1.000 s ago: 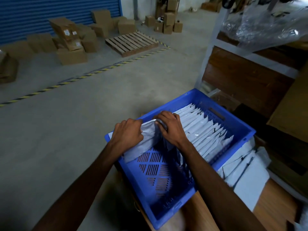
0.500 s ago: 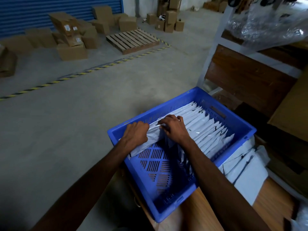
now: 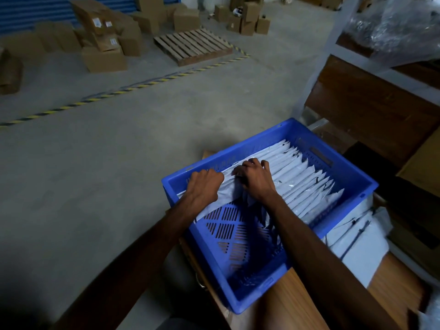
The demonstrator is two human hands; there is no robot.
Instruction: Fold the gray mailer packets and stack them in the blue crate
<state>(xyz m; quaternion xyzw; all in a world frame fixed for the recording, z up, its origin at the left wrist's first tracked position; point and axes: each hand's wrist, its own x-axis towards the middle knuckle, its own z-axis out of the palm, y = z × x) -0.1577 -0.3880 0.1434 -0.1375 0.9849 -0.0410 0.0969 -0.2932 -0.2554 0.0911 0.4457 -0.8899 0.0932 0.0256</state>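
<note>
Both hands curl their grip over the top edge of one folded gray plastic mailer packet (image 3: pixel 227 190): my left hand (image 3: pixel 204 184) clamps its left end near the crate wall, and my right hand (image 3: pixel 256 178) bunches its right end, fingers bent down over the fold. The packet stands on edge inside the blue perforated plastic crate (image 3: pixel 269 281), pressed against the near end of the row of folded gray packets (image 3: pixel 307 184) already filed upright along the far half.

Compared with a second ago, the packet has moved from leaning loose over the open floor of the crate to sitting tight against the row, and both hands have slid forward with it. I judge this packet is nearly seated, so letting go and reaching for another would come next. About half the crate floor in front of the row is bare, so there is room for more.

A loose pile of flat gray mailers (image 3: pixel 357 244) lies just beside the crate on the right, on the brown wooden worktop (image 3: pixel 285 303). Beyond is a dim warehouse: a gray concrete floor (image 3: pixel 119 151) with a yellow-and-black striped line, a wooden pallet (image 3: pixel 192 46), brown cardboard boxes (image 3: pixel 102 44) and a blue roller shutter. Metal shelving with crumpled clear plastic stands to the right.
</note>
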